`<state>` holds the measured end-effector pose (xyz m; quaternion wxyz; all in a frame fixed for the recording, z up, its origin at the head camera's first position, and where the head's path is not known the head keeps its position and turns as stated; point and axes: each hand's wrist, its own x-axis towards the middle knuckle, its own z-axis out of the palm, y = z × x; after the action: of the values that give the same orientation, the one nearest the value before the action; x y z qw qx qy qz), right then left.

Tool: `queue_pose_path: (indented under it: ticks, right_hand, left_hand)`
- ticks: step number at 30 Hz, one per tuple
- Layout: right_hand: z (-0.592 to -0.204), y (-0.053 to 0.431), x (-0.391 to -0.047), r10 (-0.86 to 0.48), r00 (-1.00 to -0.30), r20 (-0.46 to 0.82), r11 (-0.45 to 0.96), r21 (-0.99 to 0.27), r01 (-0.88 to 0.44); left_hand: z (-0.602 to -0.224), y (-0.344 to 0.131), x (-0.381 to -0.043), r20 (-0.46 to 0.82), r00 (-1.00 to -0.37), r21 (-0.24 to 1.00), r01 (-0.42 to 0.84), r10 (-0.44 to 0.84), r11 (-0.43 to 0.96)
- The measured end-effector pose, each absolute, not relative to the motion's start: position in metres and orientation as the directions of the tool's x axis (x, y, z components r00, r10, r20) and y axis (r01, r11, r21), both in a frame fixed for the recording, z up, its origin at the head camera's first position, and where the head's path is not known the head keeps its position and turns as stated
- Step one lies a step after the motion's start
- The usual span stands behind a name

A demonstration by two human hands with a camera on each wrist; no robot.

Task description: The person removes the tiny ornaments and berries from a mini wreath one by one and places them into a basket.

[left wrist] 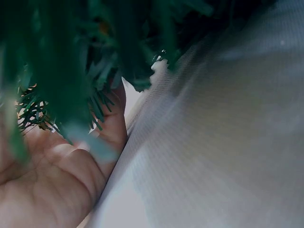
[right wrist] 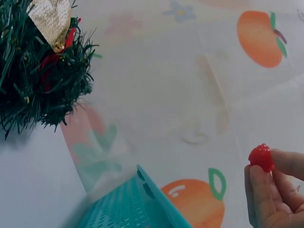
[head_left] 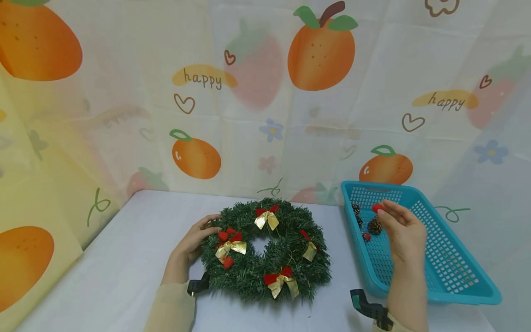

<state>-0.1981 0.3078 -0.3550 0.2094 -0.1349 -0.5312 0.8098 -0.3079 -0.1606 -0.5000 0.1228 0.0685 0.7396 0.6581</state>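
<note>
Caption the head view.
Left hand on a decorated wreath; right hand pinching a red ornament above a blue basket.

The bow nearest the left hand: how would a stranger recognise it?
On the white table, find the green wreath; the left hand touches its edge. Nearest that hand is a red-and-gold bow. It alone of the four has red berry-like ornaments beside it.

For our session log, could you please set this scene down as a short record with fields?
left hand: touches the left side of the green wreath
right hand: pinches a red ball above the blue basket
wreath: lies on the white table, with four red-and-gold bows
by left bow: three red pieces
basket: holds pinecones and a small red item
</note>
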Motion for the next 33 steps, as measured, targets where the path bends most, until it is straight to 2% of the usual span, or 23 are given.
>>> queue_pose_path:
  ticks: [16,23,33]
  right_hand:
    - [-0.364,0.33,-0.2,0.56,-0.818,-0.13,-0.408,-0.903,-0.136]
    - [-0.369,0.334,-0.2,0.613,-0.774,-0.161,-0.353,-0.932,-0.086]
    - [-0.371,0.335,-0.196,0.627,-0.763,-0.156,-0.323,-0.944,-0.072]
  left_hand:
    - [-0.501,-0.159,-0.308,-0.106,-0.959,0.99,-0.078,0.263,0.117]
    - [-0.498,-0.161,-0.307,-0.112,-0.958,0.987,-0.078,0.264,0.139]
    - [-0.5,-0.159,-0.307,-0.128,-0.96,0.989,-0.104,0.249,0.104]
